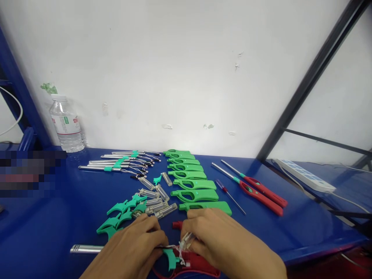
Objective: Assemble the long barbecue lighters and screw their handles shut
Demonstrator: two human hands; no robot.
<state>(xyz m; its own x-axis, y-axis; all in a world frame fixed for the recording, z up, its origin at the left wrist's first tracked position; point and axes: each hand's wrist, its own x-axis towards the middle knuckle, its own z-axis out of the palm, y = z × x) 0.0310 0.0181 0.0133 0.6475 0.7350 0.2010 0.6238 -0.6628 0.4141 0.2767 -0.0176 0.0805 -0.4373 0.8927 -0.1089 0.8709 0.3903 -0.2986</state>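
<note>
At the near edge lies a red lighter casing half (197,263) with a green trigger (171,259) in it. Over its left end, my left hand (138,242) is closed around a silver lighter tube (87,249); the hand covers most of the grip. Thin white wires (181,254) run from a dark lead by those fingers to the casing's middle. My right hand (213,236) pinches a small clear fuel tank (187,241) just above the casing. Another red part (176,224) shows behind the right fingers.
Green casing halves (194,195) form a column behind my hands. Loose clear tanks (154,201) and green triggers (116,221) lie left, with wired tubes (116,164) farther back. A screwdriver (229,195) and two red lighters (261,197) lie right. A bottle (68,128) stands back left.
</note>
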